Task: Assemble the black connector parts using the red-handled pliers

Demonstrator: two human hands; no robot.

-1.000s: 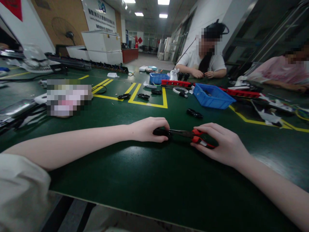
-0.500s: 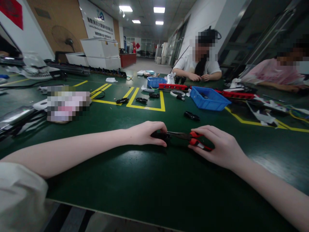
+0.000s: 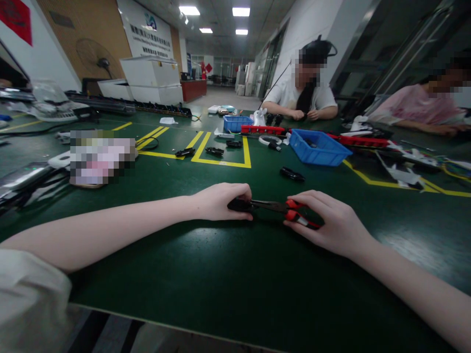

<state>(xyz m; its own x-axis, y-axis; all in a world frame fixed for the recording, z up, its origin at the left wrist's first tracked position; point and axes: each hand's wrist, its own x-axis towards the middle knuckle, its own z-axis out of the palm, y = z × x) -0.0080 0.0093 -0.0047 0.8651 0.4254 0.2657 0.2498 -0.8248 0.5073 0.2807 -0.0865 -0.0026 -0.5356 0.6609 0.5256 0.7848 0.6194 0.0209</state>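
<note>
Pinched between the thumb and fingers of my left hand (image 3: 224, 202) is a small black part (image 3: 239, 205), partly covered by them; its exact kind does not show. My right hand (image 3: 331, 220) grips red-and-black handled long-nose pliers (image 3: 290, 211). The pliers' narrow jaws point left and meet the right end of the black part, just above the table. Whether the tips clamp it or only touch it, I cannot tell. Beyond my hands a similar black piece (image 3: 292, 174) lies loose on the green table (image 3: 221, 284).
Several black pieces (image 3: 214, 151) lie around the yellow tape markings. A blue bin (image 3: 318, 148) stands at the back right, a smaller blue bin (image 3: 237, 123) farther off. At left are a phone (image 3: 101, 162) and cables. Two people sit across the table.
Both hands, the pliers and the black part stay nearly in place. The whole view has shifted slightly. The pliers' tips still meet the black part.
</note>
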